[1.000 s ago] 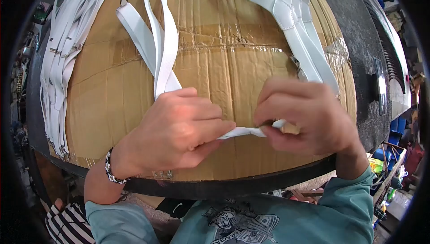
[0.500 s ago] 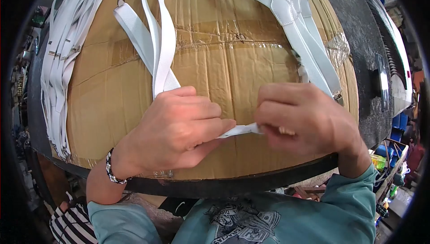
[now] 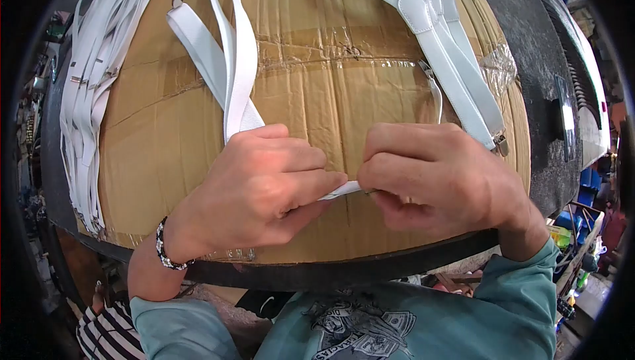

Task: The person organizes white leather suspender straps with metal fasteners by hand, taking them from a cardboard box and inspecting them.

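Near the front edge of the cardboard (image 3: 311,109), my left hand (image 3: 261,191) is closed on a white elastic strap (image 3: 243,69), which runs up and away from it in a loop. A short twisted length of white strap shows between the two hands. My right hand (image 3: 440,178) pinches the other end of that length, its fingertips close to my left ones. What lies inside the right fingers is mostly hidden. Above the right hand lie white suspenders (image 3: 440,36) with a joined patch and a metal clip (image 3: 501,146) at one end.
A bundle of white straps with metal parts (image 3: 92,95) lies along the left side. The dark table's edge (image 3: 317,273) curves round the cardboard. A phone-like dark object (image 3: 564,119) is at the right. Striped cloth (image 3: 109,333) shows at lower left.
My right hand has moved slightly left, closer to my left hand, and less strap shows between them. A thin white strap and a clip beyond the right hand are now more visible.
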The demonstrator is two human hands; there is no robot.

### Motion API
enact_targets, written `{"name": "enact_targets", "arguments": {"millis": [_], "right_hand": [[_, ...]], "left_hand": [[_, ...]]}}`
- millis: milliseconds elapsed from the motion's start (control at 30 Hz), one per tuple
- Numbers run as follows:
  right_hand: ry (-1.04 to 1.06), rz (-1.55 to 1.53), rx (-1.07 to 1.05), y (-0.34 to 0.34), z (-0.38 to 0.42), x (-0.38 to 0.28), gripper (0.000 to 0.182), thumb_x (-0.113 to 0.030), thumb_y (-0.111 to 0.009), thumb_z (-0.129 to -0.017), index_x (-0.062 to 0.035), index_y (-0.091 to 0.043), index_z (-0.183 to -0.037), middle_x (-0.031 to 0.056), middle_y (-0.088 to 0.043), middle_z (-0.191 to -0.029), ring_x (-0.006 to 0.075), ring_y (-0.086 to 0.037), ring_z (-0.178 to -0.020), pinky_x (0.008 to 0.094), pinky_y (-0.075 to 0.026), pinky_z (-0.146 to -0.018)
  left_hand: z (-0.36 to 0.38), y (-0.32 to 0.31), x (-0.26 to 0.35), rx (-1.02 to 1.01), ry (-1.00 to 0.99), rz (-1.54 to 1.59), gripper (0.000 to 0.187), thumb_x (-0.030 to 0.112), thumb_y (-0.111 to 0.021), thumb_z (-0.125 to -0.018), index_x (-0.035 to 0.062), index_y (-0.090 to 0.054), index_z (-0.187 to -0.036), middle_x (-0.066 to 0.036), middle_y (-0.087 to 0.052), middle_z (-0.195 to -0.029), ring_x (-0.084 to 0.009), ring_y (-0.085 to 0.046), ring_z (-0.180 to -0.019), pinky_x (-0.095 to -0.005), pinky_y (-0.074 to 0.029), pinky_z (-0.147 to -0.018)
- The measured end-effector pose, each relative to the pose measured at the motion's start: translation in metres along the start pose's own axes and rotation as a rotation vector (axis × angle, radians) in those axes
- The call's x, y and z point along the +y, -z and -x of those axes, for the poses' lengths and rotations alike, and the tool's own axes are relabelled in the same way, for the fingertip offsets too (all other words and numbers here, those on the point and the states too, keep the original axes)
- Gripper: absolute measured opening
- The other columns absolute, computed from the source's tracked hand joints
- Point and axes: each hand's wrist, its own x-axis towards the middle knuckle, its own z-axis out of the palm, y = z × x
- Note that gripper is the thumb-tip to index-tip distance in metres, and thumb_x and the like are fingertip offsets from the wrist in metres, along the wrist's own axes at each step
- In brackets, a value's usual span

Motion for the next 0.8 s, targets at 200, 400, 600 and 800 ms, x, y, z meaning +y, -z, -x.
{"name": "enact_targets", "arguments": {"millis": [200,400,600,800], "right_hand": [[0.023,-0.117,0.101,-0.009,-0.006,-0.003,0.025,0.008,-0.074,-0.072,-0.0042,-0.067,-0.093,0.0073,-0.061,-0.088,0.0275,-0.063,-0.069,0.0368,-0.051,-0.058],[0.004,-0.108,0.022,-0.003,-0.003,0.0,0.025,0.009,-0.073,-0.072,-0.0044,-0.067,-0.093,0.0071,-0.061,-0.089,0.027,-0.063,-0.069,0.0373,-0.051,-0.059],[-0.05,-0.057,-0.014,0.007,-0.001,0.003,0.025,0.009,-0.072,-0.072,-0.0044,-0.068,-0.092,0.0074,-0.061,-0.089,0.0272,-0.063,-0.07,0.0373,-0.052,-0.06],[0.034,-0.171,0.081,-0.007,-0.007,-0.002,0.026,0.007,-0.074,-0.073,-0.004,-0.069,-0.095,0.0085,-0.062,-0.09,0.0282,-0.065,-0.072,0.0366,-0.052,-0.06]], "left_hand": [[0.001,-0.002,-0.004,-0.004,-0.017,0.033,0.028,0.007,-0.083,-0.063,0.0053,-0.073,-0.09,-0.005,-0.058,-0.076,-0.0261,-0.056,-0.067,-0.0384,-0.038,-0.06],[-0.001,0.001,-0.005,-0.039,-0.008,0.034,0.03,0.006,-0.083,-0.064,0.0056,-0.075,-0.093,-0.004,-0.059,-0.076,-0.025,-0.056,-0.067,-0.038,-0.037,-0.06],[0.0,0.003,-0.006,-0.051,-0.025,0.053,0.038,0.005,-0.084,-0.065,0.0063,-0.078,-0.102,-0.002,-0.056,-0.074,-0.024,-0.055,-0.066,-0.0376,-0.036,-0.06],[-0.001,0.004,-0.006,-0.048,-0.027,0.075,0.036,0.004,-0.084,-0.064,0.0059,-0.078,-0.099,-0.002,-0.057,-0.075,-0.0238,-0.055,-0.067,-0.0374,-0.036,-0.06]]}}
